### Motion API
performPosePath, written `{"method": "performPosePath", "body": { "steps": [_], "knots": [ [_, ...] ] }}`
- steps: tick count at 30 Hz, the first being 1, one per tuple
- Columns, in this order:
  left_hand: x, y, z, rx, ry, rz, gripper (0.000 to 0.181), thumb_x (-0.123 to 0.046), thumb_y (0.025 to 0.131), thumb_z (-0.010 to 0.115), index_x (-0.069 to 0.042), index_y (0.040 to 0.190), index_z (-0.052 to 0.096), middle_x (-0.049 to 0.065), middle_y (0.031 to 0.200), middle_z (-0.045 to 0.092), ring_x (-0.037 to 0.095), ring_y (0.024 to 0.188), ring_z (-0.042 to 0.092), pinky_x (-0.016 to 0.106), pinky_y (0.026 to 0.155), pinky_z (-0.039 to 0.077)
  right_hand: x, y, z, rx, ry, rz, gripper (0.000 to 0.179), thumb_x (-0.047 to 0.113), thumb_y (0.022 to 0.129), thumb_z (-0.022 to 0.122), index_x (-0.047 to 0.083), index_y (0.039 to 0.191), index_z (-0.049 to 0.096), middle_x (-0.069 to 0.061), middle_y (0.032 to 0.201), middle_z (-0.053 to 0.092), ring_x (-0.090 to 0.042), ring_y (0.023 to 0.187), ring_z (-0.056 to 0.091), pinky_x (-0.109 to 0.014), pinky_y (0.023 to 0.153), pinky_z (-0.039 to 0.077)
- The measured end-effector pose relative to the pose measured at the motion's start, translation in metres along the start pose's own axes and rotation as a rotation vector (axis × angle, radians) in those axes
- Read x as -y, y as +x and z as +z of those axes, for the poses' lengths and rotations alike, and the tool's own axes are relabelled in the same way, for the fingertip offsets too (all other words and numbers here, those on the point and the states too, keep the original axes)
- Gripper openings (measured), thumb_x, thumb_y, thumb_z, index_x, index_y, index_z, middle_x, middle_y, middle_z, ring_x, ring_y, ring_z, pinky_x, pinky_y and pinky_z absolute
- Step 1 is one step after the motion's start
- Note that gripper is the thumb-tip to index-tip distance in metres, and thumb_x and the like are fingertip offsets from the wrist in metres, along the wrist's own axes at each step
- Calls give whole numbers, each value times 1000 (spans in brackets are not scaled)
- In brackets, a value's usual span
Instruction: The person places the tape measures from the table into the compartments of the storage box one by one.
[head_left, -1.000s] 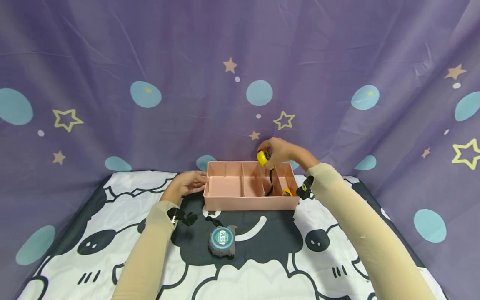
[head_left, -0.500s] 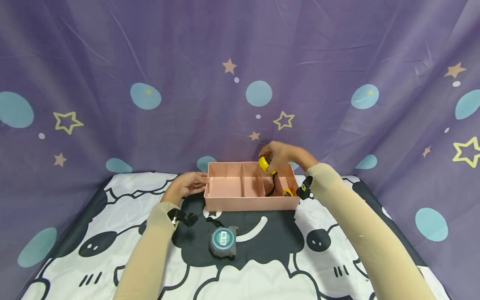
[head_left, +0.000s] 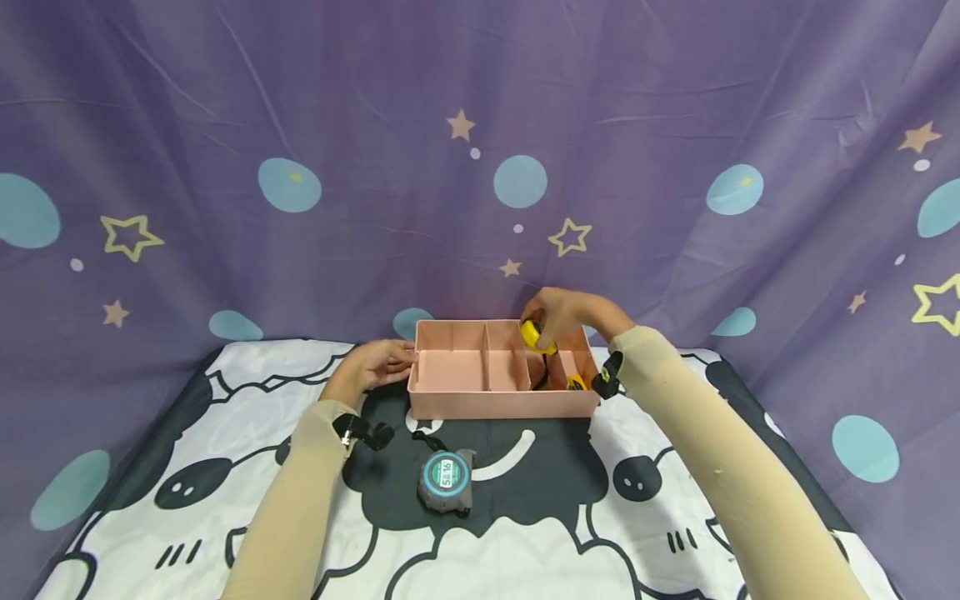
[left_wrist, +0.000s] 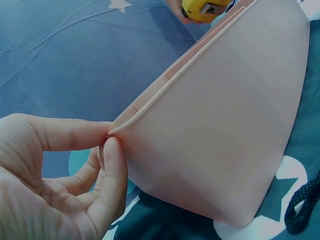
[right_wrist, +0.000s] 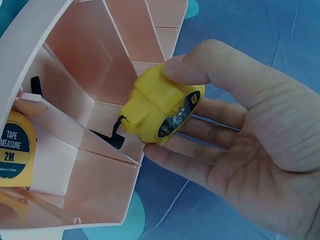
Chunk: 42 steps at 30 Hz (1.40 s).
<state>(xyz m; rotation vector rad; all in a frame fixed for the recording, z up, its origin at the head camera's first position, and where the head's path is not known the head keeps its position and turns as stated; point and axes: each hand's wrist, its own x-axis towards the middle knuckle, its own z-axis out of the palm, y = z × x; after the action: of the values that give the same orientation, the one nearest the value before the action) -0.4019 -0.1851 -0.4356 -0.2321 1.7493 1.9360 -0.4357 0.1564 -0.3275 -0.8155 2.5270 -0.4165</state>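
Observation:
My right hand (head_left: 561,312) holds a yellow tape measure (head_left: 534,337) between thumb and fingers, over the narrow third compartment of a pink divided box (head_left: 502,407). From the tape measure (right_wrist: 162,107) a black strap (right_wrist: 112,139) dangles down into that compartment. My left hand (head_left: 375,364) pinches the rim at the box's left end, thumb and forefinger on its corner in the left wrist view. A second yellow tape measure (right_wrist: 14,150), labelled "TAPE MEASURE 2M", lies in the far right compartment.
In front of the box lies a grey round device (head_left: 446,479) with a blue ring, a digital display and a black cord. Behind the box hangs a purple curtain (head_left: 390,250) with stars. A cartoon-print cloth (head_left: 525,558) covers the table.
My right hand has lowered the yellow tape measure, moving slightly right, closer to the box's compartment. The left hand stays at the rim.

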Motion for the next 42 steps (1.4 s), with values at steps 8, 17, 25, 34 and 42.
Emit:
{"method": "performPosePath", "body": {
  "steps": [8, 17, 25, 34, 42],
  "knots": [
    [0, -2, 0, 12, 16, 13, 59, 1, 101, 53, 4, 155, 29, -7, 81, 65, 5, 78, 62, 15, 69, 55, -2, 4, 5, 4, -34, -3, 29, 8, 75, 77, 7, 103, 71, -1, 81, 58, -13, 72, 47, -26, 64, 40],
    [-1, -1, 0, 7, 6, 3, 60, 1, 100, 54, 3, 155, 29, -4, 88, 63, 6, 82, 61, 15, 70, 56, -5, 4, 9, 5, -5, 49, 54, 10, 75, 82, 2, 125, 64, -8, 100, 69, -16, 82, 56, -26, 72, 50],
    [-2, -3, 0, -1, 1, -4, 63, 1, 99, 55, 2, 156, 28, -4, 91, 64, 7, 82, 61, 15, 70, 56, -6, 8, 12, 0, -23, 29, 30, 5, 73, 79, 5, 102, 71, 1, 80, 62, -13, 70, 49, -25, 63, 42],
    [-3, -3, 1, 6, 1, 1, 61, 0, 99, 56, 2, 155, 30, -5, 88, 65, 6, 84, 61, 15, 71, 56, -4, 9, 11, -1, -51, 80, 30, 7, 73, 82, 8, 102, 74, 1, 85, 66, -13, 75, 52, -24, 66, 46],
    [-2, -3, 0, 1, -13, -8, 63, 1, 100, 55, 2, 157, 27, -5, 88, 65, 6, 80, 62, 16, 70, 57, -2, 10, 12, 22, -81, 63, 20, 5, 73, 79, 10, 91, 73, 3, 75, 61, -11, 66, 49, -23, 59, 41]
  ]
}}
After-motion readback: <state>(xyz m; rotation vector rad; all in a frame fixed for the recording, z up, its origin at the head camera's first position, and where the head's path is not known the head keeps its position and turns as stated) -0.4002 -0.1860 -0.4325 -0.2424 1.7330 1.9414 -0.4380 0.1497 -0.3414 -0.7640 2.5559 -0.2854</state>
